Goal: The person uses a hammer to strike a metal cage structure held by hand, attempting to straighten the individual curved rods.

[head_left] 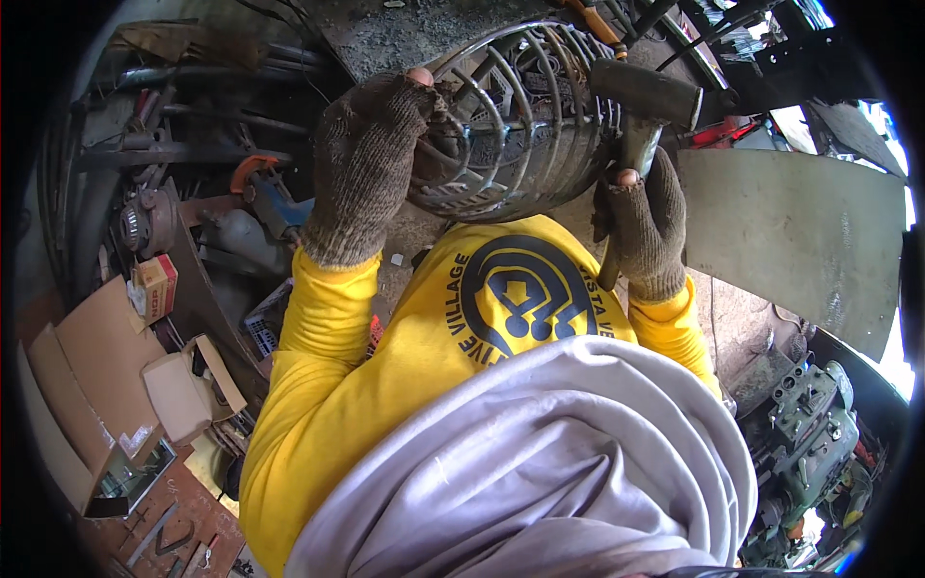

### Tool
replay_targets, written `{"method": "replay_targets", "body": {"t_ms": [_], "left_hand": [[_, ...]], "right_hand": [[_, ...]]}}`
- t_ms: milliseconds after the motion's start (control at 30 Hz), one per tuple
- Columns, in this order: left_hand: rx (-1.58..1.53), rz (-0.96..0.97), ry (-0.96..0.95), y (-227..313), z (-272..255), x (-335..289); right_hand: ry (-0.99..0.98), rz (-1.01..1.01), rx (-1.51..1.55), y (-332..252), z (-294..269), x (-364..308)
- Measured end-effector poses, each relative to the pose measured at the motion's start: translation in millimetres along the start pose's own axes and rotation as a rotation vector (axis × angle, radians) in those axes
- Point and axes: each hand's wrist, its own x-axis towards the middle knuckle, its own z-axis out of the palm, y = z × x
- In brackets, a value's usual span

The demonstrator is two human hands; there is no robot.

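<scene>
A round cage of welded metal rods (525, 130) is in front of my chest, its open ribs curving round a hollow middle. My left hand (361, 164), in a brown knitted glove with a bare thumb tip showing, is closed on the cage's left rim. On the cage's other side, my right hand (650, 226), gloved alike, grips a hammer (647, 93) by its handle just under the head. The heavy steel head is up beside the right end of the cage. Whether it touches the rods I cannot tell.
At the right are a large grey metal sheet (795, 241) and a greasy machine part (809, 433). Metal bars, an orange and blue tool (275, 197) and an open cardboard box (188, 390) crowd the left. An orange-handled tool (595, 21) lies beyond the cage on a dark worktop (385, 39).
</scene>
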Motion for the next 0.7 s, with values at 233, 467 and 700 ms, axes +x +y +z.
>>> {"method": "replay_targets", "body": {"t_ms": [233,467,700], "left_hand": [[-0.210,-0.240,0.028,-11.9,0.3,-2.7],[0.073,0.051,0.032,-13.2,1.8,-0.9],[0.083,0.100,0.051,-26.1,0.7,1.0]], "right_hand": [[-0.056,-0.056,-0.063,-1.6,2.0,-1.1],[-0.081,-0.321,-0.479,-5.5,0.2,-0.1],[-0.129,-0.186,-0.224,-13.6,-0.6,3.1]]}}
